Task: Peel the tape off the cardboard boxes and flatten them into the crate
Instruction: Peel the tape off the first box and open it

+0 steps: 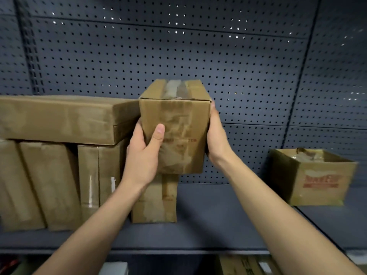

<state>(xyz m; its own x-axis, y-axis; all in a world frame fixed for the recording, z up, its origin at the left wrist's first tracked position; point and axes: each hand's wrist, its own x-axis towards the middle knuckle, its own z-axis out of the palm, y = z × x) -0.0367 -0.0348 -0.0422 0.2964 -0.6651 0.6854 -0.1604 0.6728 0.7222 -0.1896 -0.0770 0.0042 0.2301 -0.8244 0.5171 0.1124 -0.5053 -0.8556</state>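
I hold a small brown cardboard box (178, 120) upright in front of the shelf, lifted above another small box (156, 199) that stands on the shelf. Clear tape (175, 89) runs along its top seam and down its front face. My left hand (144, 153) grips the box's left side, thumb laid across the front. On the opposite side my right hand (216, 139) holds it, fingers hidden behind the box. No crate is in view.
A wide flat box (59, 118) lies across several upright taped boxes (49, 185) on the grey shelf (208, 215) at the left. An open box (315, 177) with red print stands at the right. A dark pegboard wall (198, 46) backs the shelf.
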